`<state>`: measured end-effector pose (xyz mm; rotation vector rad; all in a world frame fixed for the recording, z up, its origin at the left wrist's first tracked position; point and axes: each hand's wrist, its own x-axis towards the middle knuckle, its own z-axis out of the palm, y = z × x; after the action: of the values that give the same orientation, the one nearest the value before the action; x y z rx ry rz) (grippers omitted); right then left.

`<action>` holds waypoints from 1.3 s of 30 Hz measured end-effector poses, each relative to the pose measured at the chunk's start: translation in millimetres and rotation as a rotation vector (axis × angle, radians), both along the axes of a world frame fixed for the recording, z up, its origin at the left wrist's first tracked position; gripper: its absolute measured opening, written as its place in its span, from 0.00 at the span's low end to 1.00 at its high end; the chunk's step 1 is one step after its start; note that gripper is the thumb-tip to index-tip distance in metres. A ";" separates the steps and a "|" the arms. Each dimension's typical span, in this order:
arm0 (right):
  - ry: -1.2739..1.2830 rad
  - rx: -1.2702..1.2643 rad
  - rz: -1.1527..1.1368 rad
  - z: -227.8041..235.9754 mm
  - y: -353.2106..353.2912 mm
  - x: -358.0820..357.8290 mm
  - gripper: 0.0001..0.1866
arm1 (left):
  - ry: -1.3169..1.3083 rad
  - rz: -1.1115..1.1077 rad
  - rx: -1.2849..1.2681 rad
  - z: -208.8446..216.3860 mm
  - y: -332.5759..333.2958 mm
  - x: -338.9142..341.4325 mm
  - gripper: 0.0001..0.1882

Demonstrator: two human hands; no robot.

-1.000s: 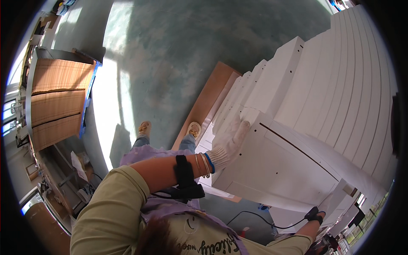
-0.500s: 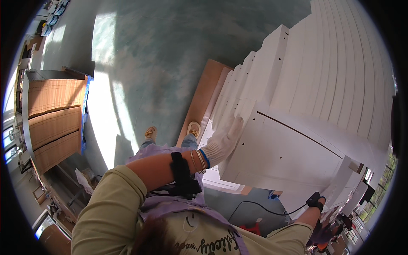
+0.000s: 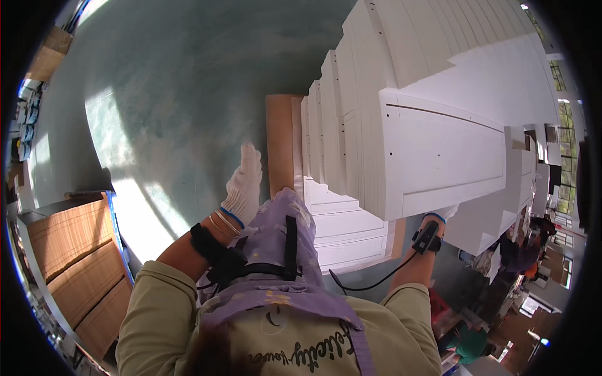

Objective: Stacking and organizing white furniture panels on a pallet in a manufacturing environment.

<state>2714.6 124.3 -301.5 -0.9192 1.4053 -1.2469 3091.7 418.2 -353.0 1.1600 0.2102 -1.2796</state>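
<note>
A tall stack of white panels with small dark holes along their edges stands at my right; the nearest white panel (image 3: 451, 153) has a framed face and a thin dark slot. My left hand (image 3: 246, 178), in a white knit glove, is held out over the floor left of the stack, fingers stretched, holding nothing. My right hand (image 3: 449, 212), also gloved, is at the lower edge of the nearest panel; its fingers are mostly hidden behind the panel, so whether it grips is unclear. White panels (image 3: 348, 229) also lie lower down, near my lap.
A brown board (image 3: 280, 144) lies along the foot of the stack. At left stands a cart of stacked wood-coloured boards (image 3: 81, 263) with a blue edge. A cable (image 3: 376, 285) hangs from my right wrist device. People and worktables are at far right.
My left hand has come off the white panels and moved left, over the floor. My right hand has moved in to the near panel's lower edge. The view has turned.
</note>
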 end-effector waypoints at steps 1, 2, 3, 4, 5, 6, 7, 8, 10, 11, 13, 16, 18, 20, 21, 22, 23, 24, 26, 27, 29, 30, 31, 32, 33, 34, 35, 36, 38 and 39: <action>-0.124 0.000 -0.051 16.1 16.9 38.2 0.26 | -0.372 -0.082 -0.126 -32.3 26.2 23.1 0.23; -0.202 0.000 -0.090 26.3 35.9 72.0 0.27 | -0.734 -0.162 -0.266 -56.3 48.8 45.5 0.23; -0.257 -0.031 -0.130 34.1 55.5 101.0 0.27 | -0.493 -0.130 -0.384 -59.9 62.0 64.3 0.23; -0.268 -0.066 -0.150 31.8 66.3 114.6 0.27 | -0.241 -0.107 -0.479 -51.9 77.7 76.0 0.24; -0.243 -0.096 -0.169 18.9 82.6 113.6 0.28 | -0.457 -0.232 -0.344 -30.6 82.9 80.0 0.22; -0.205 -0.126 -0.171 13.8 96.4 123.5 0.28 | -0.672 -0.325 -0.205 -12.6 95.6 83.7 0.20; -0.159 -0.147 -0.167 10.1 109.7 136.0 0.28 | -0.652 -0.293 -0.273 -11.8 119.8 95.7 0.20; -0.105 -0.150 -0.159 3.1 124.4 146.6 0.28 | -0.634 -0.261 -0.340 -16.6 145.7 118.1 0.20; 0.053 -0.136 -0.120 -11.2 155.5 167.0 0.28 | -0.209 -0.004 -0.233 -40.7 201.1 168.1 0.19; 0.161 -0.114 -0.091 -21.4 171.2 170.0 0.29 | -0.189 0.090 -0.077 -31.4 201.7 168.4 0.26; 0.381 -0.035 0.034 -35.8 205.2 166.9 0.29 | -0.303 0.100 -0.013 0.4 200.1 153.5 0.44; 0.605 0.259 0.462 -16.1 264.0 185.3 0.32 | -0.124 -0.143 -0.338 -30.8 255.5 222.1 0.35; 0.592 0.387 0.550 -16.9 288.4 152.4 0.29 | 0.092 -0.475 -0.799 -43.4 254.4 238.2 0.31; 0.199 0.589 0.295 -42.9 309.0 86.8 0.24 | -0.226 -0.245 -0.157 -13.3 222.6 182.8 0.23; 0.068 0.548 0.258 -58.8 318.4 52.7 0.16 | -0.241 -0.258 -0.182 -8.7 219.3 181.8 0.23; 0.271 0.640 0.247 -70.3 326.0 21.7 0.20 | -0.248 -0.345 -0.264 -8.9 221.5 180.6 0.22; 0.194 0.651 0.138 -47.6 342.3 12.5 0.15 | -0.263 -0.417 -0.331 -6.5 227.6 182.2 0.22; 0.072 0.596 0.051 -51.8 355.2 -20.0 0.12 | -0.267 -0.430 -0.353 1.0 221.1 172.0 0.22; -0.124 0.516 -0.101 -58.8 381.8 -62.1 0.13 | -0.063 -0.563 -0.595 21.9 216.0 149.5 0.13; -0.196 0.486 -0.175 -56.7 396.8 -75.4 0.14 | -0.074 -0.569 -0.601 33.7 214.4 140.1 0.13; -0.304 0.518 -0.172 -90.3 429.6 -128.6 0.11 | 0.021 -0.479 -0.470 52.3 205.0 113.5 0.11; -0.312 0.547 -0.230 -95.5 444.7 -134.7 0.09 | 0.006 -0.479 -0.478 52.9 203.2 107.0 0.11; -0.318 0.573 -0.292 -99.8 460.6 -142.4 0.08 | -0.022 -0.491 -0.517 50.0 197.4 102.2 0.11; -0.311 0.625 -0.294 -111.7 480.9 -154.2 0.10 | -0.049 -0.508 -0.557 48.6 187.4 97.5 0.11; -0.298 0.664 -0.293 -117.3 486.0 -176.9 0.11 | -0.059 -0.512 -0.584 44.9 167.0 85.8 0.11; -0.206 0.692 -0.323 -110.9 502.8 -190.0 0.11 | -0.115 -0.538 -0.544 45.9 160.7 78.0 0.13; -0.114 0.721 -0.350 -104.2 519.0 -202.5 0.10 | -0.172 -0.564 -0.501 48.3 155.7 72.3 0.15; -0.183 0.670 -0.391 -107.9 545.9 -230.9 0.10 | -0.387 -0.447 -0.266 63.5 138.3 28.5 0.15; -0.274 0.585 -0.417 -118.3 567.2 -283.1 0.10 | -0.701 -0.405 -0.103 90.8 105.5 -30.5 0.25; -0.318 0.563 -0.472 -124.4 577.0 -296.7 0.10 | -0.791 -0.503 -0.157 96.9 92.3 -39.5 0.31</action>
<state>2417.9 701.3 -426.0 0.0018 1.6336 -1.1657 3052.2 510.5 -256.1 1.5428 -0.7925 -1.1280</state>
